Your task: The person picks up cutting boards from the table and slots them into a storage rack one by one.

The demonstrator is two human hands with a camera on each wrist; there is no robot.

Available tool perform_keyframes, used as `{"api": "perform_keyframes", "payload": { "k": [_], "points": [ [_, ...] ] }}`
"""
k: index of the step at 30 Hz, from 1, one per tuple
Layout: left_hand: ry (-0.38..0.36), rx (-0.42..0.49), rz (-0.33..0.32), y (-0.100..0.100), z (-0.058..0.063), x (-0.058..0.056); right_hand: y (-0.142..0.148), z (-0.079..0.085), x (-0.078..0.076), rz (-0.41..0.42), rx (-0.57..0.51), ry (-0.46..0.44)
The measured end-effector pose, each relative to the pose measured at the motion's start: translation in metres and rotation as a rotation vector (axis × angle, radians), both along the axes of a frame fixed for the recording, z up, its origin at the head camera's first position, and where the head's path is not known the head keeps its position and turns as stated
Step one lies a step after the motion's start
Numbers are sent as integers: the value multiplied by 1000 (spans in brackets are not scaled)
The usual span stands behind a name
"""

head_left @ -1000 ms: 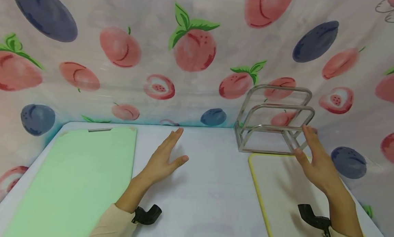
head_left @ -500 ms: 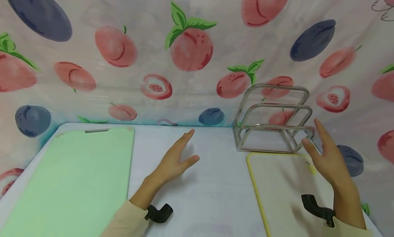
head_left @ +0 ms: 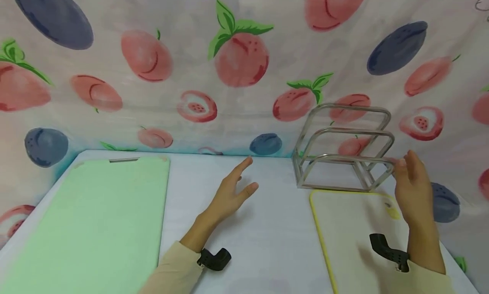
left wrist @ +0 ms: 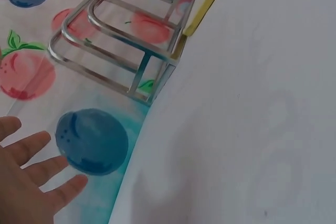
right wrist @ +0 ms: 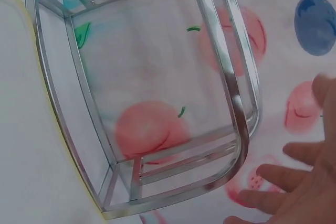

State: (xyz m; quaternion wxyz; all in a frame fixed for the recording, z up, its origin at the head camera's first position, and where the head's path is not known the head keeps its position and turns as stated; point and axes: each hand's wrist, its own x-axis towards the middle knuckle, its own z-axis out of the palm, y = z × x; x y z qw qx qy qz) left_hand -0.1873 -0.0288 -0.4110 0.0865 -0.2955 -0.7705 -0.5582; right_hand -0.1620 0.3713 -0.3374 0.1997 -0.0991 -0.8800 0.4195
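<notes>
A silver metal rack (head_left: pixel 345 188) with several upright rounded loops stands at the back right of the white table. My right hand (head_left: pixel 416 194) is at its right end, fingertips close to the front loop in the head view. In the right wrist view the fingers (right wrist: pixel 289 177) are spread, holding nothing, beside the rack's loops (right wrist: pixel 231 77); whether any fingertip touches the metal, I cannot tell. My left hand (head_left: pixel 229 196) hovers over the middle of the table with thumb and fingers apart. The left wrist view shows its fingers (left wrist: pixel 44 169) spread and holding nothing.
A pale green board (head_left: pixel 103 217) with a slot near its far edge lies on the left. A white, yellow-edged board (head_left: pixel 351 234) lies at the right, just in front of the rack. A fruit-patterned curtain (head_left: pixel 164 107) hangs behind the table (head_left: pixel 267 226).
My left hand has drifted right over the table. The right hand has shifted right from in front of the rack's corner to beside its right end. The rack has stayed in place.
</notes>
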Motion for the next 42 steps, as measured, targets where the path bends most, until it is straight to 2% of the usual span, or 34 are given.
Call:
{"api": "perform_keyframes", "payload": {
  "k": [5,13,20,24,27,29,32,36,42],
  "points": [
    [-8,84,-28,21,-2,-5,5,-1,-1,-85,-82,-49],
    [-74,81,-56,63,6,-13,11,-11,-2,-207,-123,-78],
    [-124,179,-104,108,10,-19,14,-18,-1,-256,-201,-15],
    [-127,236,-83,131,11,-28,11,-18,-8,-289,-199,10],
    [-155,265,-58,142,8,-31,7,-20,-17,-301,-194,7],
    [-197,247,-60,147,5,-32,5,-21,-21,-305,-194,6],
    [-236,145,-64,151,-1,-32,3,-23,-25,-321,-203,8],
    [-204,32,-53,152,-12,-30,3,-30,-28,-335,-277,19],
    [-85,112,-40,150,-26,-27,1,-35,-30,-352,-359,23]
  ]
}}
